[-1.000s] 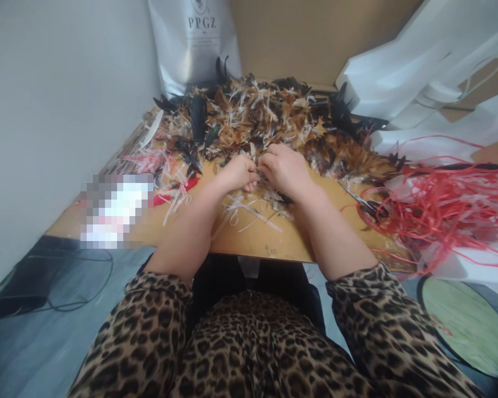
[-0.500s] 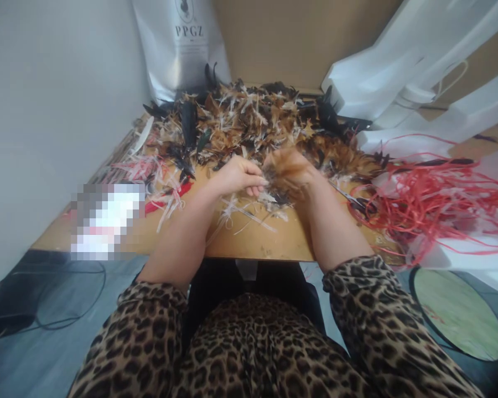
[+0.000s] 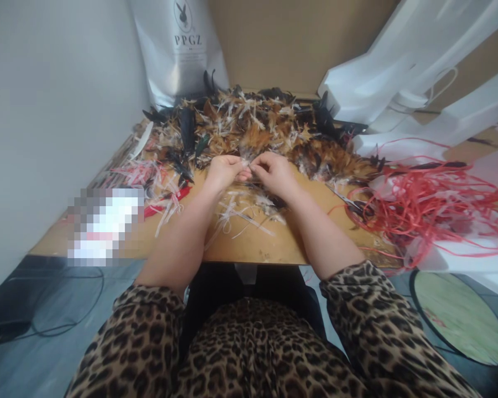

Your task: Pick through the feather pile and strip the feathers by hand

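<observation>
My left hand (image 3: 227,172) pinches the pale lower end of a small bunch of brown feathers (image 3: 255,139), which fans out away from me. Close against it, my right hand (image 3: 275,172) is closed too, thumb and forefinger pinching the same bunch at its base. The fingertips nearly meet, and the exact grip is too small to see. Behind both hands lies a wide heap of brown, white and black feathers (image 3: 219,124). Pale plastic strips (image 3: 232,213) and a few loose feathers (image 3: 271,210) lie on the wooden table (image 3: 249,251) below my wrists.
Scissors (image 3: 346,200) lie right of my right forearm, beside a tangle of red plastic strips (image 3: 440,204). At the left are a pixelated bright object (image 3: 105,224) and pink strips (image 3: 139,174). A silver bag (image 3: 182,66) stands behind; a round stool (image 3: 460,318) is lower right.
My right hand has turned over and come left to meet my left hand. The brown feather bunch, earlier blurred over my right hand, now points away from me between both hands.
</observation>
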A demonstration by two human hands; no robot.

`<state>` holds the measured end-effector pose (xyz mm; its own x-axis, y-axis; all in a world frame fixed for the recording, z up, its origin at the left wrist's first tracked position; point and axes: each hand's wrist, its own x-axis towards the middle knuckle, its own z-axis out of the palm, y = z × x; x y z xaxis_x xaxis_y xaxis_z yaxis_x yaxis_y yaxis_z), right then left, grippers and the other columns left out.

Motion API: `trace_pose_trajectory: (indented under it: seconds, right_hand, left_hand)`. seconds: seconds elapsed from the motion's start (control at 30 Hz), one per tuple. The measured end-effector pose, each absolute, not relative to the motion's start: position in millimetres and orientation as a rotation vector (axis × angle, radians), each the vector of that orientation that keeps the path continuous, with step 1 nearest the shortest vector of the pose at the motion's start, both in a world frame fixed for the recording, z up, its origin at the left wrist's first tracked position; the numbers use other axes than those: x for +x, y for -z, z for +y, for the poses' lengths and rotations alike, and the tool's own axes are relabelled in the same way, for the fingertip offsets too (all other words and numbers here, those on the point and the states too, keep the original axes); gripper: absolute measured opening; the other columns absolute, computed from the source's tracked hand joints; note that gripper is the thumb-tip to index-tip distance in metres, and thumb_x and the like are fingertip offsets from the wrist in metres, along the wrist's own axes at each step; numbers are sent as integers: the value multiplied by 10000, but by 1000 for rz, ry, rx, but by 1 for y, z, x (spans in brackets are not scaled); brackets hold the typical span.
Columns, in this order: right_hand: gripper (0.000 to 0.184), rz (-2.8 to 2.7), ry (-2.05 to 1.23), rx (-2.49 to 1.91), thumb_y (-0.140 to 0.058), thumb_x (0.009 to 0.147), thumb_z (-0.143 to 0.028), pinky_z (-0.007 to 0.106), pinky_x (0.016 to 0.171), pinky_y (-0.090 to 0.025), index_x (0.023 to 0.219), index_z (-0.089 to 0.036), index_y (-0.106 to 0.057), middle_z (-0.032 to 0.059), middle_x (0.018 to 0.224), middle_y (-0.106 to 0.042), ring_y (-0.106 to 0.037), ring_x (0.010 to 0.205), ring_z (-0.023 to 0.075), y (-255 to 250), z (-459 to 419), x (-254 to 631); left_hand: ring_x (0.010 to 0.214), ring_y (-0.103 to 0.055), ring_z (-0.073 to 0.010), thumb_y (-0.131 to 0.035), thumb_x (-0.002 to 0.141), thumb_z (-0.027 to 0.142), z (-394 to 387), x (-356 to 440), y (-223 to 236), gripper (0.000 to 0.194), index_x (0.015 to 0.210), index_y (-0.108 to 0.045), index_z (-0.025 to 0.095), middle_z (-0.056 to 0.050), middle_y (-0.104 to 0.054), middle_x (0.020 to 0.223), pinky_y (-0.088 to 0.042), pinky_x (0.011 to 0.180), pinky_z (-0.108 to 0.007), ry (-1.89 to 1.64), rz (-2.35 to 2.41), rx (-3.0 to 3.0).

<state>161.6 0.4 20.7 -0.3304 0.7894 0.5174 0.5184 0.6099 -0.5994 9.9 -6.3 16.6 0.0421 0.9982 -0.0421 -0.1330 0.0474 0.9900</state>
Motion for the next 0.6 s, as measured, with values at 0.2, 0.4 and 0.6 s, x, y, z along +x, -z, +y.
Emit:
trace_pose_trajectory:
  seconds: [0.2, 0.4, 0.6]
  right_hand:
    - [184, -2220, -128, -1042, -453, 819, -220, 279, 671, -354, 746, -148, -605, 64, 756, -565, -489, 721, 164, -18, -6, 156]
    - [225, -2398, 37, -1018, -419, 845, -232, 307, 691, -341, 771, -146, -614, 97, 802, -581, -490, 788, 199, -29, -12, 157]
    - [141, -2269, -317, -989, -518, 764, -208, 281, 683, -368, 714, -137, -629, 55, 736, -610, -518, 728, 158, -39, 1, 178]
  left_hand:
    - [463, -574, -73, -647, 713, 233, 0, 9, -8, 172, 644, -613, 80, -26, -606, 531, -484, 508, -180, -1174, 1220, 1218]
    - [467, -569, -98, -514, 735, 143, -2, 2, -4, 171, 647, -659, 125, 2, -587, 496, -465, 506, -201, -983, 1384, 1826]
    - [478, -570, -83, -534, 730, 147, -16, 8, -17, 169, 595, -634, 126, -1, -613, 539, -456, 501, -185, -825, 1162, 1977]
